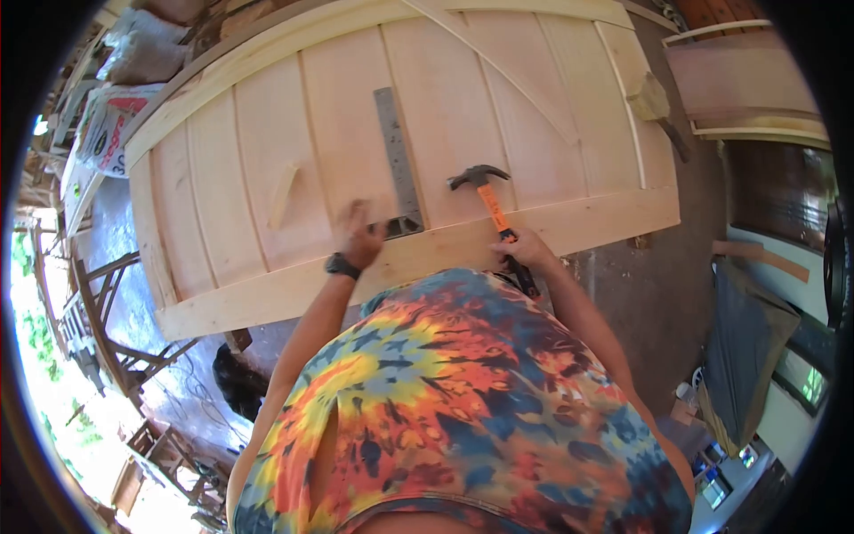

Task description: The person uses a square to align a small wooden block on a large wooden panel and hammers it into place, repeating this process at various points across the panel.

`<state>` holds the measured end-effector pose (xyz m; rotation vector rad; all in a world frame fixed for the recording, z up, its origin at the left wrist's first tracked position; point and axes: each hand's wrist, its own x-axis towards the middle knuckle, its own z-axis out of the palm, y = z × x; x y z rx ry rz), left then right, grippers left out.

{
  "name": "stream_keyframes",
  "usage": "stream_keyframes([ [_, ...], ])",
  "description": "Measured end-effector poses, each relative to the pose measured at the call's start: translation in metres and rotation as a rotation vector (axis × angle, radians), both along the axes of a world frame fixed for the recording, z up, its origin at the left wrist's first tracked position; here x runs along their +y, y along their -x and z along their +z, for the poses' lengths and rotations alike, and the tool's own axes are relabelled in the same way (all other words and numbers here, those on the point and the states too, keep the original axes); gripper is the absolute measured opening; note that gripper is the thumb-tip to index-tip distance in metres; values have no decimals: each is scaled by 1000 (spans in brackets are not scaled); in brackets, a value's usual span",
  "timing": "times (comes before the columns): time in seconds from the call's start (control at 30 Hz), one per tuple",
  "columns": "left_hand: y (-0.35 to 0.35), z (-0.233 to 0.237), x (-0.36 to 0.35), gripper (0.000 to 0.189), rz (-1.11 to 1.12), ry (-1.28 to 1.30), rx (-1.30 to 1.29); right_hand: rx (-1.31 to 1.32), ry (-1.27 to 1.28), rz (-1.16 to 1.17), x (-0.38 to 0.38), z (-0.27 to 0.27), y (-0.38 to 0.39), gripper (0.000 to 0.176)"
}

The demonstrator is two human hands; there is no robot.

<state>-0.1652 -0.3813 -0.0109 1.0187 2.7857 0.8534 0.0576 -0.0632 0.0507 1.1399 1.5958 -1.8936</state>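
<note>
My right hand [525, 249] is wrapped round the black grip of a claw hammer [488, 191] with an orange shaft. The hammer's head lies over the boards of a framed wooden panel [347, 133]. My left hand [363, 236], blurred by motion, is right beside the dark handle of a carpenter's square [395, 147]. The square's long steel blade points away from me across the boards. A short, pale wood piece [284, 195] lies left of it. Toward the far right, a thin wooden strip [511, 71] slants across the panel.
A wooden mallet [649, 100] rests at the panel's right end. Beyond it stands another wooden piece [743, 80]. Printed sacks [111, 133] and a wooden stand [102, 311] are on the left. Something black [238, 383] is on the floor below the panel's near edge.
</note>
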Motion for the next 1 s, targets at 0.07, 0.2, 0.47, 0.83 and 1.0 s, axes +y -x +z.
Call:
stream_keyframes([
  [0.07, 40, -39, -29, 69, 162, -49, 69, 21, -9, 65, 0, -16, -15, 22],
  [0.2, 110, -14, -54, 80, 430, 252, 142, 0, -154, 32, -8, -19, -15, 23],
  [0.47, 163, 10, -57, 55, 555, 551, -109, -74, -82, 13, -4, -9, -10, 31],
  [0.83, 192, 17, 124, 44, -136, -217, 71, -6, -120, -185, 2, 0, 43, 30],
  [1.0, 210, 53, 283, 36, -315, -364, 115, 196, -226, -299, 38, 27, 121, 24],
])
